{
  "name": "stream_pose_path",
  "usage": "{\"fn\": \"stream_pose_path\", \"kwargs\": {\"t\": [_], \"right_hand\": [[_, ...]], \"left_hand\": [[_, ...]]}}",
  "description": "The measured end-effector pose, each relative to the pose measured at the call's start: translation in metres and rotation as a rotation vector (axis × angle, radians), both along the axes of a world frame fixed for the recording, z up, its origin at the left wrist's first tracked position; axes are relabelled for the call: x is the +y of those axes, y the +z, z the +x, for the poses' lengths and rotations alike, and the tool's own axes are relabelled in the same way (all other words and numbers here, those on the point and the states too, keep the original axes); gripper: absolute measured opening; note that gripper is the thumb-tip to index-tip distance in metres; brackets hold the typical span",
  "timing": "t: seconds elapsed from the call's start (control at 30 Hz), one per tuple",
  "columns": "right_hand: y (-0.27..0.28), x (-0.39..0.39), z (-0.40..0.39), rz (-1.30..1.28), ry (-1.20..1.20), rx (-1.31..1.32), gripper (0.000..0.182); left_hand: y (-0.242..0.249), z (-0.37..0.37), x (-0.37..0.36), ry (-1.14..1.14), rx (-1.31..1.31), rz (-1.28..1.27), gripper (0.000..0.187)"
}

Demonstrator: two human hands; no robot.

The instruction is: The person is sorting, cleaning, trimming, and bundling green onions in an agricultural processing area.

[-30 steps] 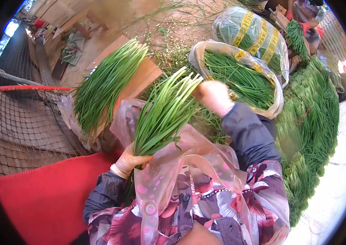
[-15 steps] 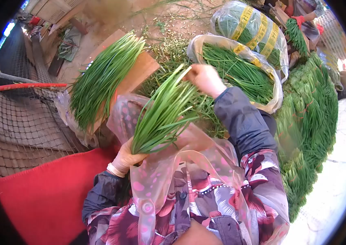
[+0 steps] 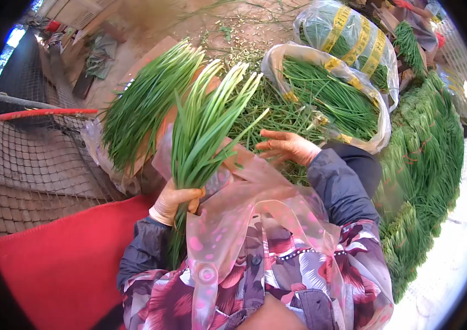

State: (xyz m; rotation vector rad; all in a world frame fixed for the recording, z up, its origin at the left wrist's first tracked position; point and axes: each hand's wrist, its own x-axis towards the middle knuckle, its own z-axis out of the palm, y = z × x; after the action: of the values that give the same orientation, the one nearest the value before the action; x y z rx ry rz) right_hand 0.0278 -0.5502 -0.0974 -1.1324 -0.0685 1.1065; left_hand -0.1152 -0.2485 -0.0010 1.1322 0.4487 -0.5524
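A bunch of green chives (image 3: pixel 203 126), pale stem ends upward, stands in my left hand (image 3: pixel 176 202), whose fingers are wrapped round its leafy lower part. My right hand (image 3: pixel 288 147) is held apart from the bunch, to its right, fingers spread and holding nothing, over loose scraps of leaves. A larger pile of chives (image 3: pixel 148 107) lies on a board at the left, just behind the held bunch. Right of centre, an open plastic bag (image 3: pixel 383 122) holds more chives.
A closed bag of chives (image 3: pixel 349 36) with yellow printed bands lies at the upper right. Tied bunches (image 3: pixel 423 165) are stacked along the right side. A co-worker (image 3: pixel 415 22) is at the top right. Netting (image 3: pixel 35 159) and red cloth (image 3: pixel 74 258) lie at the left.
My right hand has come away from the stem tips, moved down and opened. The bunch in my left hand has turned more upright and shifted left.
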Motion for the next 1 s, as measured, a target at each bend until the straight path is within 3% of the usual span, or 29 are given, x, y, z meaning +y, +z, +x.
{"fn": "stream_pose_path", "kwargs": {"t": [0.03, 0.07, 0.13, 0.17, 0.2, 0.27, 0.33, 0.4, 0.43, 0.53, 0.57, 0.6, 0.67, 0.73, 0.77, 0.8, 0.87, 0.93, 1.0], "right_hand": [[-0.007, 0.007, 0.0, 0.259, -0.121, 0.153, 0.084], [-0.01, 0.018, 0.002, 0.257, -0.128, 0.143, 0.084], [-0.013, 0.04, 0.009, 0.608, -0.256, 0.163, 0.091], [-0.008, 0.047, 0.012, 0.608, -0.255, 0.155, 0.091], [-0.002, 0.052, 0.015, 0.658, -0.261, 0.184, 0.084], [0.014, 0.062, 0.016, 0.709, -0.26, 0.208, 0.078], [0.032, 0.066, 0.012, 0.525, -0.463, 0.121, 0.061], [0.031, 0.063, 0.013, 0.521, -0.427, 0.214, 0.054], [0.034, 0.063, 0.01, 0.59, -0.446, 0.226, 0.056], [0.04, 0.068, 0.003, 0.723, -0.455, 0.267, 0.067], [0.041, 0.07, 0.003, 0.763, -0.413, 0.293, 0.068], [0.045, 0.072, 0.002, 0.801, -0.372, 0.321, 0.071], [0.053, 0.076, 0.001, 0.794, -0.363, 0.31, 0.073], [0.057, 0.074, 0.004, 0.718, -0.3, 0.202, 0.073], [0.058, 0.066, 0.007, 0.608, -0.239, 0.133, 0.077], [0.055, 0.059, 0.011, 0.6, -0.242, 0.134, 0.077], [0.046, 0.048, 0.019, -0.011, -0.588, -0.38, 0.071], [0.042, 0.033, 0.032, 0.082, -0.684, -0.528, 0.073], [0.062, 0.029, 0.039, 0.034, -0.601, -0.614, 0.072]], "left_hand": [[-0.001, 0.002, -0.005, -0.033, 0.004, 0.1, 0.037], [-0.004, 0.001, -0.012, -0.04, -0.005, 0.097, 0.037], [-0.012, -0.001, -0.027, 0.028, -0.193, 0.234, 0.066], [-0.018, 0.004, -0.031, -0.106, -0.398, 0.425, 0.09], [-0.019, 0.003, -0.032, -0.105, -0.406, 0.425, 0.09], [-0.018, 0.003, -0.036, -0.51, -0.592, 1.181, 0.101], [-0.004, 0.006, -0.039, -0.559, -0.528, 1.149, 0.103], [0.006, 0.011, -0.031, -0.68, -0.82, 1.24, 0.098], [0.015, 0.02, -0.021, -0.558, -0.967, 1.155, 0.097], [0.011, 0.03, -0.007, 0.062, -0.719, 0.635, 0.093], [0.002, 0.034, -0.012, 0.075, -0.679, 0.465, 0.087], [-0.008, 0.036, -0.019, 0.083, -0.678, 0.469, 0.087], [-0.023, 0.039, -0.038, -0.23, -0.209, -0.27, 0.093], [-0.02, 0.03, -0.071, -0.338, -0.021, -0.402, 0.087], [-0.028, 0.027, -0.076, -0.274, -0.06, -0.375, 0.07], [-0.033, 0.027, -0.073, -0.275, -0.058, -0.384, 0.07], [-0.035, 0.027, -0.061, -0.201, 0.15, -0.4, 0.052], [-0.031, 0.025, -0.06, -0.12, 0.124, -0.412, 0.042], [-0.027, 0.026, -0.058, -0.129, 0.12, -0.293, 0.038]]}}
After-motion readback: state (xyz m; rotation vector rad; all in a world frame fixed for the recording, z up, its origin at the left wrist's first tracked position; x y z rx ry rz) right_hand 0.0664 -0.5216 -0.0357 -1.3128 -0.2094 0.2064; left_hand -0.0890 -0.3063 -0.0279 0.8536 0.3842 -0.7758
